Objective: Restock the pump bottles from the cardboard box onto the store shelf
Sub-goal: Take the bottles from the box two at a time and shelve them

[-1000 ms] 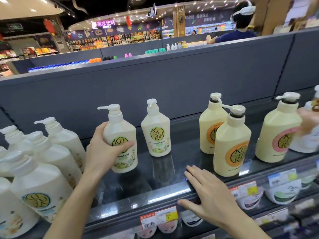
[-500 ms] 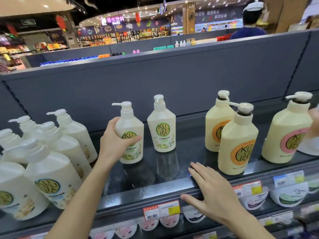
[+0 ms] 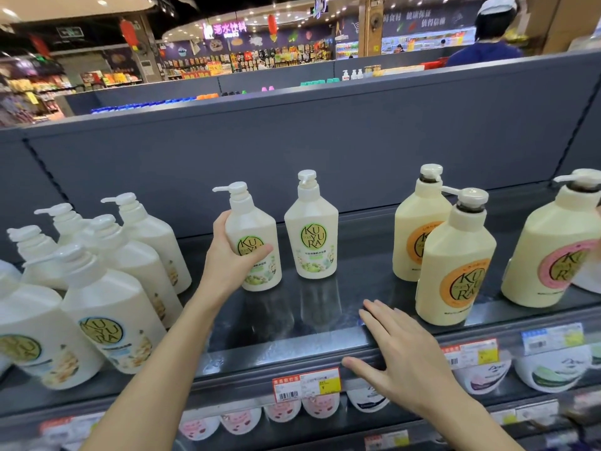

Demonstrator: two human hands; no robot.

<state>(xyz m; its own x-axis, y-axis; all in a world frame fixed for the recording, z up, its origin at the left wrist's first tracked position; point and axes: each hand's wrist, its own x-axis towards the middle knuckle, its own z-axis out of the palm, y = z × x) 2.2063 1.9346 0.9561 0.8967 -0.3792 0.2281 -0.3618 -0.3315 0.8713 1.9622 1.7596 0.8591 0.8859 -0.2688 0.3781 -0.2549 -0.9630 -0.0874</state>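
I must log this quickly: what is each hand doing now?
Left hand: closed around a white plastic pump bottle with green label.
Right hand: open, flat on the dark shelf edge, holding nothing.

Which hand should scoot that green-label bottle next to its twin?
Probably the left hand: it already grips the green-label bottle, just left of its twin. The right hand lies flat and empty on the shelf edge.

- The store was bright, lit by small round ceiling lights (image 3: 257, 19).
- The dark shelf (image 3: 325, 333) was shiny and mirrored the bottles.
- The picture bent at its edges.
- The bottom corners and far-left bottles (image 3: 32, 340) looked blurry.
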